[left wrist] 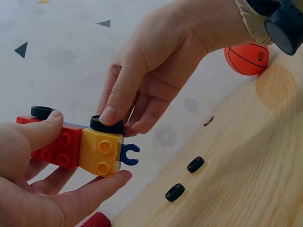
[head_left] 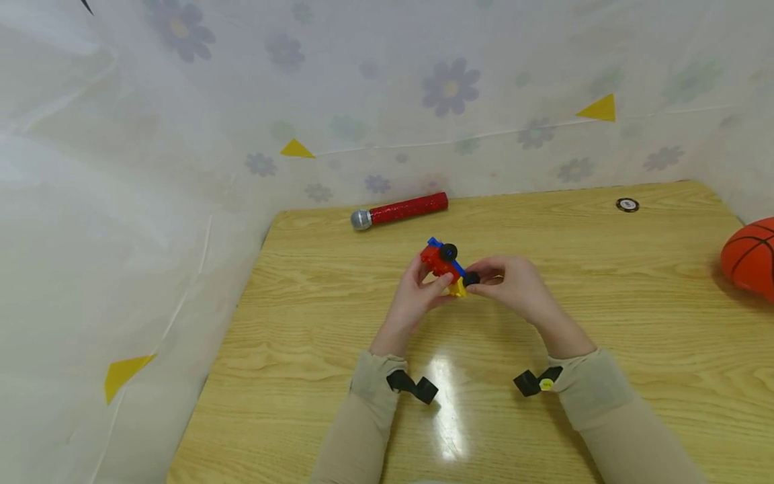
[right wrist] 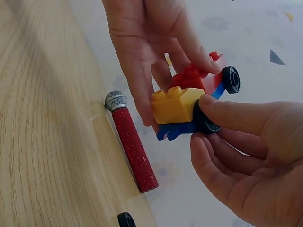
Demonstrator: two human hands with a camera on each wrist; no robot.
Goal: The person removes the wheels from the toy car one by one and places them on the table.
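Observation:
A small toy car (head_left: 440,262) of bricks is held above the wooden table (head_left: 605,323). It has a red brick (left wrist: 59,146), a yellow brick (left wrist: 102,151) and a blue plate (left wrist: 129,155) with a clip end. My left hand (head_left: 438,282) grips it, thumb on the red brick and fingers underneath. My right hand (head_left: 474,279) pinches a black wheel (left wrist: 106,125) at the car's side by the yellow brick. A second black wheel (right wrist: 231,79) sits at the red end.
A red glitter toy microphone (head_left: 402,210) lies by the far table edge. An orange basketball (head_left: 750,259) rests at the right edge, a small black-and-white disc (head_left: 627,204) at the back right. Two loose black wheels (left wrist: 195,164) (left wrist: 175,192) lie near the far edge. A flowered sheet surrounds the table.

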